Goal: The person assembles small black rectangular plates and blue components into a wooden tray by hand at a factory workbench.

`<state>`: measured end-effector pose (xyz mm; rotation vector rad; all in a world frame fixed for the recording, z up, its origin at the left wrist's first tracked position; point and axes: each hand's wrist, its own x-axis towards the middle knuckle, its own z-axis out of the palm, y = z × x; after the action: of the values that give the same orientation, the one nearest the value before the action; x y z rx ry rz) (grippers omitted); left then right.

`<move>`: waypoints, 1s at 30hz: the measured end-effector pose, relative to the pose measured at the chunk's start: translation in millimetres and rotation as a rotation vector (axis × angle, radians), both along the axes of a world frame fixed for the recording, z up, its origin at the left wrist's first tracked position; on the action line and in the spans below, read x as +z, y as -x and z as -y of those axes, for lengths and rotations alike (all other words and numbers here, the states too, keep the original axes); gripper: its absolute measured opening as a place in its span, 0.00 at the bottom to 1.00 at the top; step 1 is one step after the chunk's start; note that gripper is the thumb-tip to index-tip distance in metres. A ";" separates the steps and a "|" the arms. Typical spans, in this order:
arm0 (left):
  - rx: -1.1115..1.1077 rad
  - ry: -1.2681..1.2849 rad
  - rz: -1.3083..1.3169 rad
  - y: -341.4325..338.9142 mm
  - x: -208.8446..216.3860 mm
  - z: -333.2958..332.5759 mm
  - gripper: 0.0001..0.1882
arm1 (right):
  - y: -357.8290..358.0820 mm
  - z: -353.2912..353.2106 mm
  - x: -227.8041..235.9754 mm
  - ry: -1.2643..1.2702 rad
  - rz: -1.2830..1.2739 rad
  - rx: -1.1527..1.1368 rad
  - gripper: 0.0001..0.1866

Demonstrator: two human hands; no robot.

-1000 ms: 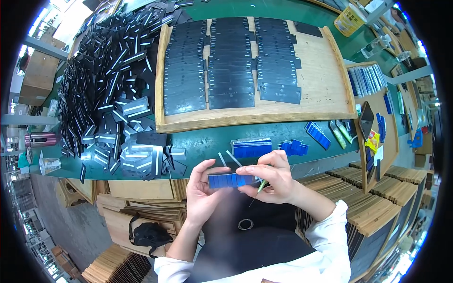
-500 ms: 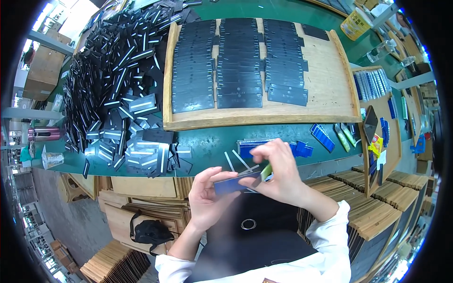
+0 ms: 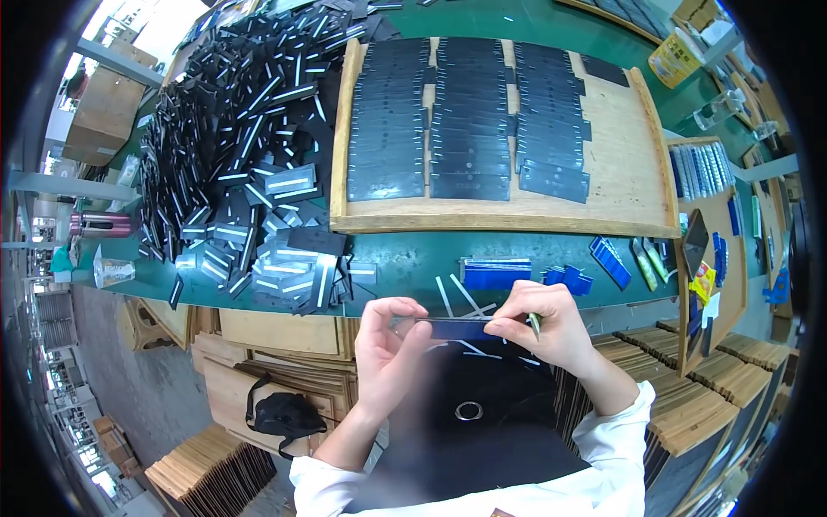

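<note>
Centre of frame, just below middle: flat, dark-blue rectangular piece (image 3: 459, 330), roughly level, between both bare hands. Left hand (image 3: 385, 351) pinches its left end; right hand (image 3: 557, 324) pinches its right end, also grasping a slim green-handled tool (image 3: 535, 326). Narrow white strips (image 3: 444, 295) just above the piece; shallow pale-wood tray (image 3: 631, 155) at upper centre, well apart.

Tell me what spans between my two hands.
A narrow blue panel, held by the left hand and right hand; the head view shows it.
</note>
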<state>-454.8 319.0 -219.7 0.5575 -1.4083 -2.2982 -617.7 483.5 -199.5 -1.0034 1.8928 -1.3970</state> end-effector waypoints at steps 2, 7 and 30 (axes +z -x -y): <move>-0.026 -0.017 0.109 0.1 0.2 -0.6 0.11 | -1.3 0.2 2.0 0.012 -0.033 -0.010 0.05; -0.060 -0.095 0.116 1.2 0.5 2.4 0.09 | -1.3 -1.8 2.0 0.011 -0.057 -0.028 0.06; -0.130 1.501 0.009 37.5 48.7 6.3 0.22 | 14.1 8.1 14.5 -0.061 0.106 0.079 0.08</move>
<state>-492.3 312.7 -171.0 -0.0357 -2.5830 -0.7336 -631.8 475.5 -185.0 -0.9452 1.7885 -1.3132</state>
